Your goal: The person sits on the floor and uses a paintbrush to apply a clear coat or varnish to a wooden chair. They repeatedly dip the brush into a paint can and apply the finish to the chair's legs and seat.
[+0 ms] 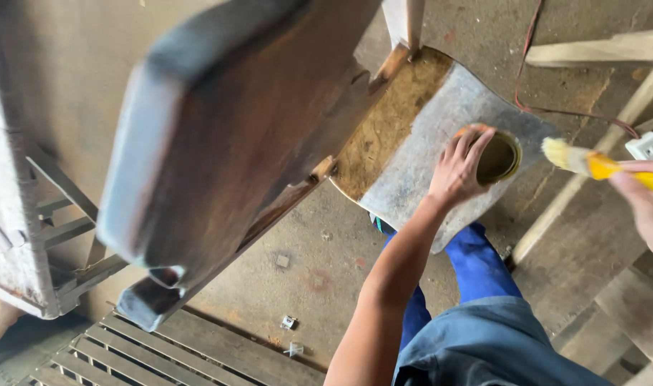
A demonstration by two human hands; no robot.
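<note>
View from above, looking down at a person's two bare hands over a concrete floor (pixel 319 257). Left hand (pixel 458 166) is curled round the near-left rim of a small open tin (pixel 499 157) w/ yellowish-brown inside, gripping it. Tin sits on a curved wooden seat panel (pixel 419 143), part brown, part grey, center-right of scene. Right hand (pixel 645 196), at the right edge, is closed on a yellow-handled paintbrush (pixel 591 163); pale bristles point left, just right of the tin, not touching it. A big dark stained wood chair part (pixel 226 136), blurred, fills the left and middle, tilted, close to the camera. Blue trousers (pixel 477 314) show at bottom. Pale wood strips (pixel 598 48) lie far right; a white power strip (pixel 650 146) sits by the right edge; wooden slats (pixel 162 350) lie near left.
</note>
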